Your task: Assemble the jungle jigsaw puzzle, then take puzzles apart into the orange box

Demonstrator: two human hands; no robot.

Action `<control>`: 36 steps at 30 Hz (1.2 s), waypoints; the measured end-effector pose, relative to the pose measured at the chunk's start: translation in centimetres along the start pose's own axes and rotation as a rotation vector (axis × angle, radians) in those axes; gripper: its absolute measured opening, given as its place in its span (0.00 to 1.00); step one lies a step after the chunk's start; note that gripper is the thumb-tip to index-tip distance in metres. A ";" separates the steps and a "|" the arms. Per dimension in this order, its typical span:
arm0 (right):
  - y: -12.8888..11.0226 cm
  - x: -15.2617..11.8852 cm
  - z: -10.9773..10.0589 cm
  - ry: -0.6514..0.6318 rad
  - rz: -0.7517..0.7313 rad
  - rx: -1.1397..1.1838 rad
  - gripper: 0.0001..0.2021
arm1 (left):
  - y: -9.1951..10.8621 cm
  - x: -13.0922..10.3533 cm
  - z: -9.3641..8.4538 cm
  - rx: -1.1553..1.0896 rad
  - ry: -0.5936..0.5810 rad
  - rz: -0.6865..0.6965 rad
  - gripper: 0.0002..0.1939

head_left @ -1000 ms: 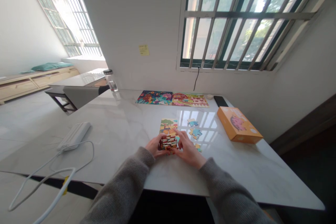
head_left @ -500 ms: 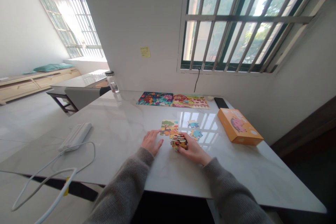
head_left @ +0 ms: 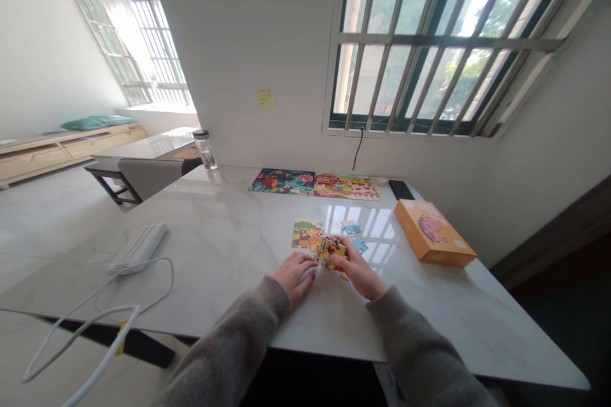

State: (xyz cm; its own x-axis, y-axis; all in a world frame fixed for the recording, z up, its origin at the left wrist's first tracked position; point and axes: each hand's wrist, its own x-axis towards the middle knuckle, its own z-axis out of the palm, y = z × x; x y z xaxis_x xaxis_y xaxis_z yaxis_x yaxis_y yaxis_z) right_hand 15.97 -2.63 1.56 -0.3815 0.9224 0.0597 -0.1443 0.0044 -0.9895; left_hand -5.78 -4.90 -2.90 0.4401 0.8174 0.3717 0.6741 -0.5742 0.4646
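My right hand (head_left: 358, 270) grips a small stack of jigsaw puzzle pieces (head_left: 330, 252) with yellow and red printing, tilted above the table. Close to the stack's left side is my left hand (head_left: 296, 275), its fingers stretched out and its thumb apart; whether the fingertips touch the stack I cannot tell. Just beyond the hands lie joined puzzle pieces (head_left: 305, 233) showing a tree and orange shapes. Blue-patterned loose pieces (head_left: 352, 227) are to the right of these, one partly behind my right hand. A small yellow piece (head_left: 344, 276) shows beneath my right hand.
Two colourful picture sheets (head_left: 289, 182) lie along the wall. An orange box (head_left: 434, 232) and a black phone (head_left: 401, 189) are on the right. At the left are a clear bottle (head_left: 205, 151) and a white power strip (head_left: 140, 248) with its cable.
My left hand has moved right, up to the stack. The stack in my right hand has been lifted and turned, showing a different face. The camera view has shifted slightly.
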 end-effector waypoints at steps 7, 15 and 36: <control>0.1 0.6 -0.6 0.167 -0.012 -0.020 0.28 | -4.5 4.5 -3.3 0.151 0.018 -0.214 0.22; 0.4 0.5 0.0 0.049 -0.054 -0.111 0.26 | -7.5 9.7 -3.6 0.267 -0.171 -0.376 0.29; 0.8 0.3 0.7 -0.025 -0.006 0.032 0.28 | -5.6 7.5 -4.7 -0.638 0.140 -0.652 0.16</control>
State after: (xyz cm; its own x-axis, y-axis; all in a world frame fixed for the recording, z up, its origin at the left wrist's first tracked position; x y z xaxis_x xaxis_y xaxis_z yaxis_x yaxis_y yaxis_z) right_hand 15.12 -2.58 0.88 -0.4035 0.9123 0.0694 -0.1758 -0.0029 -0.9844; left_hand -9.04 4.28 1.02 -0.0155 0.9989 -0.0445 0.2906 0.0471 0.9557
